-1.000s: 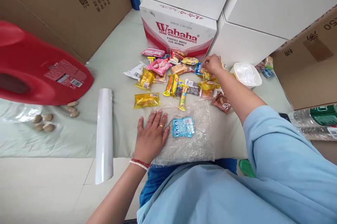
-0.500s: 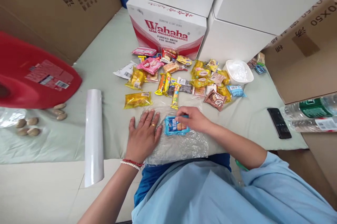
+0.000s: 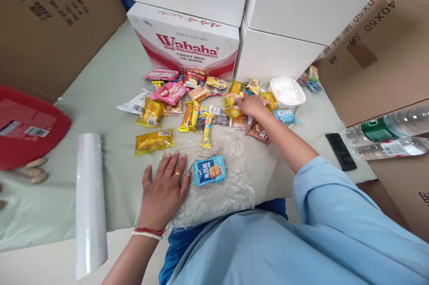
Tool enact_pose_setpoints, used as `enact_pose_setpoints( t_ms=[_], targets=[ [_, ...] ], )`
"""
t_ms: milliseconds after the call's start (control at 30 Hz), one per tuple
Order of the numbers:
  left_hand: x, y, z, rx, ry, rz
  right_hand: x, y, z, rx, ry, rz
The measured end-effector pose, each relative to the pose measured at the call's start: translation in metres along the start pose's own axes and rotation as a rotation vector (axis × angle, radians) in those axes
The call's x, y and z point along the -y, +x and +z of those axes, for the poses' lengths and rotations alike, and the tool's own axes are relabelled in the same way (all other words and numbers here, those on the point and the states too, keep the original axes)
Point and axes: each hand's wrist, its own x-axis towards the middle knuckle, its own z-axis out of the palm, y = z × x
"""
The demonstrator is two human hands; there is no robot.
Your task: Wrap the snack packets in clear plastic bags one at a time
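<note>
My left hand (image 3: 163, 190) lies flat with fingers spread, pressing the left edge of a clear plastic sheet (image 3: 231, 191). On that sheet, just right of the thumb, rests a blue snack packet (image 3: 209, 170) with nothing touching it. My right hand (image 3: 252, 105) reaches into the snack pile, its fingers closed on a yellow snack packet (image 3: 232, 107); the fingertips are partly hidden and the packet is slightly blurred. Beneath my right forearm is a brown wrapped snack (image 3: 257, 131). A narrow yellow stick snack (image 3: 207, 130) lies at the sheet's far edge.
More wrapped snacks, including a pink packet (image 3: 169, 93) and a yellow packet (image 3: 154, 141), lie before a Wahaha carton (image 3: 187, 48). A white bowl (image 3: 287, 92) stands right of them. Around are a white roll (image 3: 90, 204), red jug (image 3: 30, 126), phone (image 3: 341, 152) and plastic bottles (image 3: 385, 129).
My right hand has left the blue packet on the sheet and moved up and right to the yellow packets. My left hand stays flat on the sheet. The view has shifted right.
</note>
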Motion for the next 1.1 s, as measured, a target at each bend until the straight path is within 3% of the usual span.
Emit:
enact_pose_setpoints(
  t_ms=[100,167,333,433,500,567,633,700,767,800,867,933,1000,1100],
  targets=[
    [0.0,0.001,0.0,-0.003,0.009,0.001,0.021,0.005,0.023,0.029,-0.059,-0.131],
    [0.0,0.001,0.0,-0.005,0.008,-0.001,0.024,0.009,0.026,0.007,-0.034,-0.132],
    [0.001,-0.001,0.002,-0.002,0.012,0.008,-0.025,0.043,-0.006,-0.004,0.065,0.046],
    [0.002,-0.001,0.002,-0.001,0.01,0.004,-0.055,0.064,-0.028,0.013,0.112,0.041],
    [0.002,-0.001,0.002,0.0,0.004,0.001,-0.061,0.064,-0.034,-0.018,0.182,0.052],
    [0.001,-0.001,0.001,0.0,-0.001,-0.002,-0.055,0.049,-0.033,-0.094,0.263,0.061],
    [0.0,-0.001,0.0,0.003,-0.006,-0.008,-0.037,0.015,-0.023,-0.161,0.31,-0.041],
    [-0.001,-0.001,0.0,0.002,-0.013,-0.016,-0.014,-0.031,-0.009,-0.134,0.305,-0.318],
    [-0.001,-0.001,0.0,0.002,-0.017,-0.018,0.005,-0.075,0.003,0.006,0.263,-0.679],
    [-0.001,-0.001,0.0,0.001,-0.017,-0.017,0.011,-0.092,0.007,0.055,0.23,-0.794],
    [-0.001,-0.002,0.001,0.003,-0.013,-0.013,0.014,-0.107,0.005,0.019,0.179,-0.822],
    [-0.001,-0.002,0.001,0.002,-0.007,-0.014,0.006,-0.102,-0.007,-0.084,0.151,-0.7],
    [-0.001,-0.002,0.001,0.0,-0.007,-0.017,-0.004,-0.092,-0.02,-0.107,0.151,-0.649],
    [-0.001,-0.002,0.001,-0.002,-0.019,-0.017,-0.004,-0.106,-0.022,0.024,0.207,-0.897]
  ],
)
